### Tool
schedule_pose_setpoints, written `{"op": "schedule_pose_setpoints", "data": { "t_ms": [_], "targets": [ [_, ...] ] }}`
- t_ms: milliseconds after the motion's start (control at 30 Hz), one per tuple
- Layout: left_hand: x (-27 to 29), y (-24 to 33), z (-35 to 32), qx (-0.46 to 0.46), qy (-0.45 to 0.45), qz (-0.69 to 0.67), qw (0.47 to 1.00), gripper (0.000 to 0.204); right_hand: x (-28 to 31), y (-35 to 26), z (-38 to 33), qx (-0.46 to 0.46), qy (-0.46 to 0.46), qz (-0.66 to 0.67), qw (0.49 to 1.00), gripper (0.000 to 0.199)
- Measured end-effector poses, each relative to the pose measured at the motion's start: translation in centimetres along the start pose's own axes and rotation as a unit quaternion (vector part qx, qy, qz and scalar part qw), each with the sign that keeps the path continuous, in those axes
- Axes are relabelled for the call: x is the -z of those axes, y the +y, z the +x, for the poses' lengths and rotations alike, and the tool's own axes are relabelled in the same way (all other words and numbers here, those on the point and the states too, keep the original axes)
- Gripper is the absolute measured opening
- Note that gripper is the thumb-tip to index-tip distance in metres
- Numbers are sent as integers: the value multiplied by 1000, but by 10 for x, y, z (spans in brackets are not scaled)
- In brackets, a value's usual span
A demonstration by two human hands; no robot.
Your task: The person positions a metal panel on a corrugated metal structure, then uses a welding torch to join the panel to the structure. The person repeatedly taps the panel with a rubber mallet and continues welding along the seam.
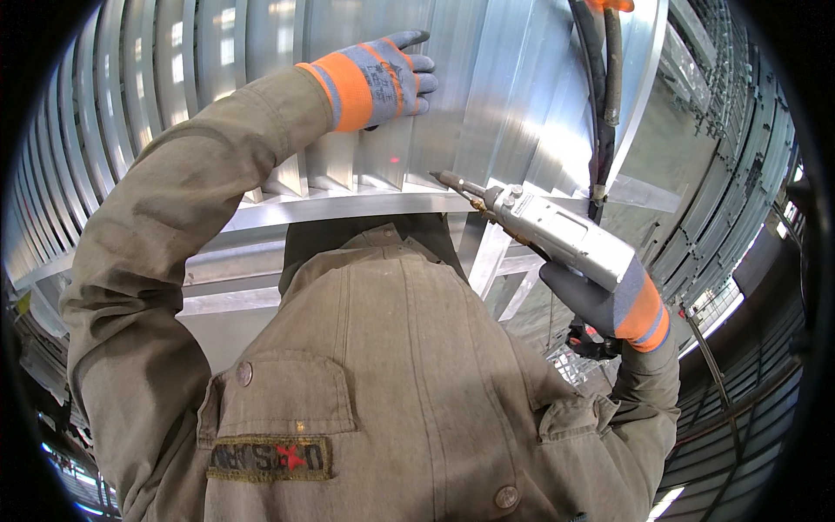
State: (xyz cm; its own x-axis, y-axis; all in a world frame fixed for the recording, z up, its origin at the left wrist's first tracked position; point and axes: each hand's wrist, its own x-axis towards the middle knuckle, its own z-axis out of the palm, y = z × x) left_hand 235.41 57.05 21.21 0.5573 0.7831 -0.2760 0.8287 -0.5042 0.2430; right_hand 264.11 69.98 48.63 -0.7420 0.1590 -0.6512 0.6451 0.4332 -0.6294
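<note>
My left hand (376,84), in a grey and orange work glove, is over a ribbed bare-metal panel (487,96) with its fingers spread. It grips nothing, and I cannot tell whether the palm touches the metal. At right, my right hand (600,304), gloved the same way, is wrapped round the handle of a silver handheld laser welding gun (557,228). The gun's narrow nozzle points up and left, apart from the panel's near edge. A small red dot of light (395,160) falls on the metal between upright ribs, below my left hand. My palm hides the gun's handle.
A metal rail (348,207) borders the panel right before my body. Dark cables (602,113) hang at the right, with an orange part at their top. Metal supports (494,258) stand under the rail. Long metal profiles (739,165) are stacked at far right.
</note>
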Motion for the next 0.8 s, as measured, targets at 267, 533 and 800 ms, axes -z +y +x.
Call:
{"op": "schedule_pose_setpoints", "data": {
  "t_ms": [267, 533, 800],
  "targets": [
    [-4, 8, 16, 12, 5, 55, 998, 29, 18, 26, 29, 25, -69, 12, 997, 46],
    [-17, 11, 23, 12, 75, 44, 996, 17, 26, 30, 60, 21, -134, 33, 990, 44],
    [-12, 14, 23, 30, 51, 58, 997, 9, 18, 18, 93, 20, -177, 20, 984, 41]
  ]
}}
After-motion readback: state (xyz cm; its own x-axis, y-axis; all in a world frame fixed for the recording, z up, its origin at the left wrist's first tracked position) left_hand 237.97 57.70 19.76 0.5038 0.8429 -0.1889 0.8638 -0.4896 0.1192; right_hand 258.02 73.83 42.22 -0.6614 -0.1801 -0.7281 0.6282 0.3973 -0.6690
